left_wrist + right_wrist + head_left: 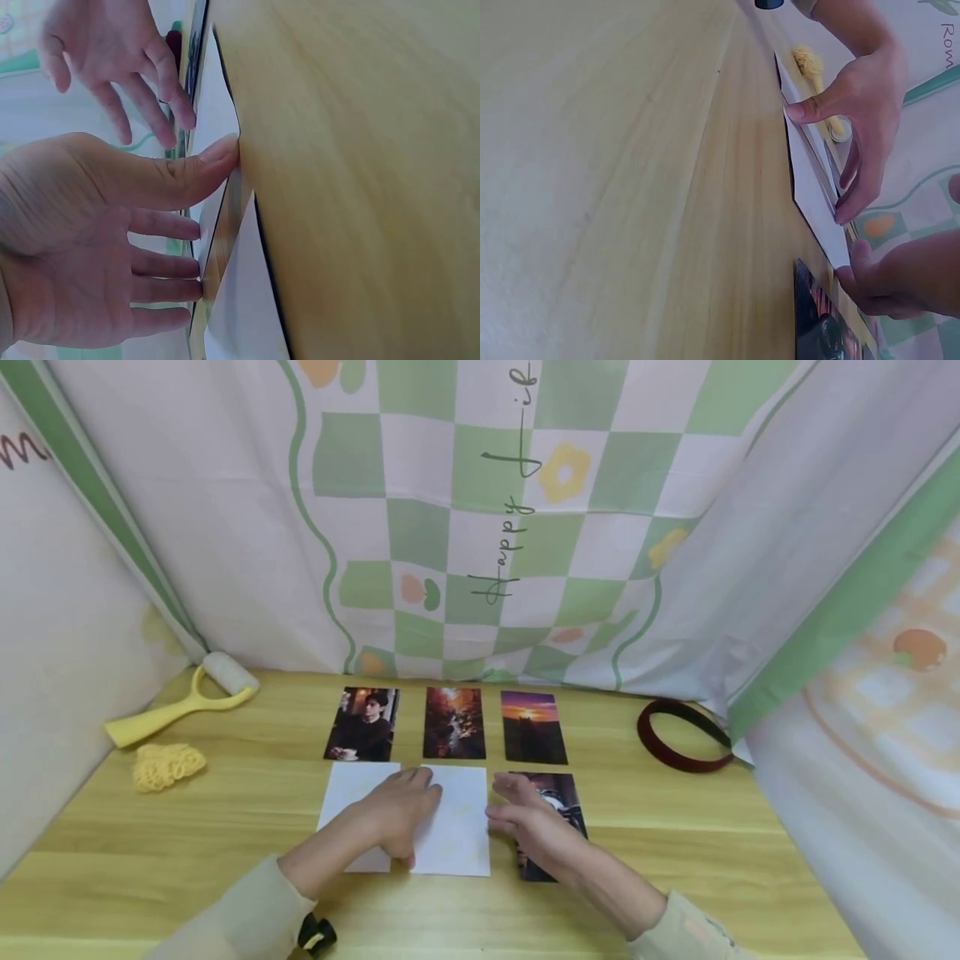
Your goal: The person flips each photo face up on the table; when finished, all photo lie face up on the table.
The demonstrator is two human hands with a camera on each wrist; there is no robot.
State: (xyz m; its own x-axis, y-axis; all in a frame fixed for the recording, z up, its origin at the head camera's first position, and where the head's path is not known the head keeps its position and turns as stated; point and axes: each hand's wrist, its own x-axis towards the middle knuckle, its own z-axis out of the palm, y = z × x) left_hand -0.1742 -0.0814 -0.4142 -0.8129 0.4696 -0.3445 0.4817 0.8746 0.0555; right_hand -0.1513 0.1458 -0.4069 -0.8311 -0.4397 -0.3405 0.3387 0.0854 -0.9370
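Note:
A white card [461, 831] lies in the middle of the front row. My left hand [401, 810] straddles its left edge, thumb at the near corner and straight fingers towards the far end. By its right edge is my right hand [540, 831], whose extended fingertips come right up to the edge. That hand partly hides a dark picture card [566, 793] beneath it. Under my left wrist a second white card [348, 789] is partly covered. In the left wrist view the left thumb [214, 161] touches the white card's corner.
Behind these lie three picture cards: a seated person [367, 731], an orange-lit scene [454, 727] and a sunset [532, 727]. A yellow-handled roller [187, 697] and a yellow stringy bundle [168, 766] are at left. A dark red ring-shaped band [678, 764] sits at right. A patterned curtain [487, 527] hangs behind.

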